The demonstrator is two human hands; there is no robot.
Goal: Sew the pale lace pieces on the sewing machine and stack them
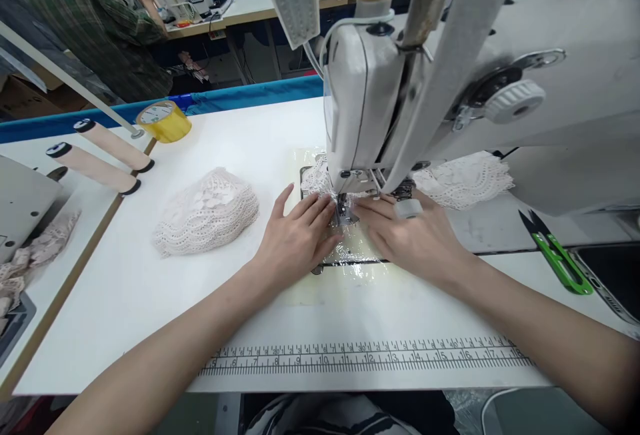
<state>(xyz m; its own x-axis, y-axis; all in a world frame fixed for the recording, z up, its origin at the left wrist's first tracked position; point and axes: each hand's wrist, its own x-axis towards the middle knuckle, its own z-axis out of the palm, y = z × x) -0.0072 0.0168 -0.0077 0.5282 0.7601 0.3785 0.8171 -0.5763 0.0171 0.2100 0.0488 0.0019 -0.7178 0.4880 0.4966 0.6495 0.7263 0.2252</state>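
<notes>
A white sewing machine (pixel 360 101) stands over the table, its presser foot (pixel 343 209) down between my hands. My left hand (pixel 297 231) lies flat left of the foot, fingers stretched out, fingertips at the edge of a piece of white lace (pixel 316 176). To the right of the foot, my right hand (pixel 413 235) rests with fingers extended toward the needle, partly behind machine parts. Clear shiny film covers the plate beneath both hands. More white lace (pixel 467 180) lies under the machine arm, beyond my right hand.
A pile of white lace (pixel 207 211) sits on the left. Behind it are thread spools (pixel 107 158) and a yellow tape roll (pixel 164 121). Green thread snips (pixel 557 251) lie at right beside a dark phone-like device (pixel 613 275). A person (pixel 95 35) works at another machine.
</notes>
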